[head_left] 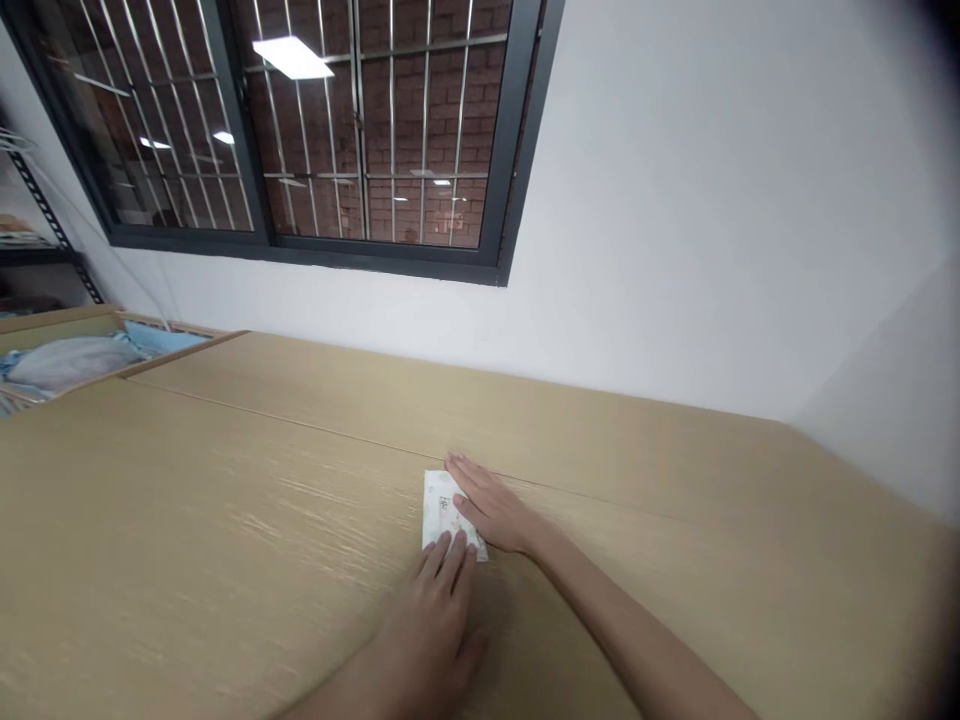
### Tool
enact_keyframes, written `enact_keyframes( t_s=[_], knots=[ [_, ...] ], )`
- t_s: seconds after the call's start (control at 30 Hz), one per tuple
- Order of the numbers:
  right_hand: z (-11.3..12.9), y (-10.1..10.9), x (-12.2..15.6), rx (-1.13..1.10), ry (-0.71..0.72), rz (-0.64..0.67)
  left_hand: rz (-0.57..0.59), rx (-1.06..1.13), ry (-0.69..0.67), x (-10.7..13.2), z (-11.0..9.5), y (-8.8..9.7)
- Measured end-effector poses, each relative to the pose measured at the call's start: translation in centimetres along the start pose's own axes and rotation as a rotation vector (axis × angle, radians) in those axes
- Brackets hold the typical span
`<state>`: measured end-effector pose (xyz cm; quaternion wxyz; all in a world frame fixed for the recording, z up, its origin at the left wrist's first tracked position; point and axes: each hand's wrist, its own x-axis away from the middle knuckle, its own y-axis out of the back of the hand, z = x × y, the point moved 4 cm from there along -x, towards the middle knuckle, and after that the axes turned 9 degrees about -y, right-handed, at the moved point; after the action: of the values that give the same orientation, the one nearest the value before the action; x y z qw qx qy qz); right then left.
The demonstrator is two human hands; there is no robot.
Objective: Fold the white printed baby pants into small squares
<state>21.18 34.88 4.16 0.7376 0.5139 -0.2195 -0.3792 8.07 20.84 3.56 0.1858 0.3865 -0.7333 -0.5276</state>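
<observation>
A small flat white packet (436, 505) with faint printed marks lies on a tan, wood-coloured surface (315, 600). I cannot make out what kind of packet it is. My left hand (441, 610) rests its outstretched fingertips on the packet's near edge. Along the right side of the packet lies my right hand (495, 507), fingers extended and thumb over its face. Both hands press flat rather than wrap around it, and they cover its right and near edges.
A thin seam (300, 422) runs across the surface beyond the packet. At the far left is an open carton (67, 385) with bagged, bluish-white contents. Behind stand a white wall (675, 230), a dark-framed barred window (375, 255) and a black shelf post (49, 215).
</observation>
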Motion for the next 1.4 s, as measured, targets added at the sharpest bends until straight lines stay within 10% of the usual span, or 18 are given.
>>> enact_keyframes(
  t_s=[0.4, 1.4],
  knots=[
    [-0.8, 0.1, 0.6, -0.091, -0.085, -0.387, -0.463, 0.052, 0.297, -0.6, 5.8, 3.4],
    [0.7, 0.6, 1.4, 0.011, 0.112, -0.505, -0.394, 0.204, 0.348, -1.5, 7.4, 2.0]
  ],
)
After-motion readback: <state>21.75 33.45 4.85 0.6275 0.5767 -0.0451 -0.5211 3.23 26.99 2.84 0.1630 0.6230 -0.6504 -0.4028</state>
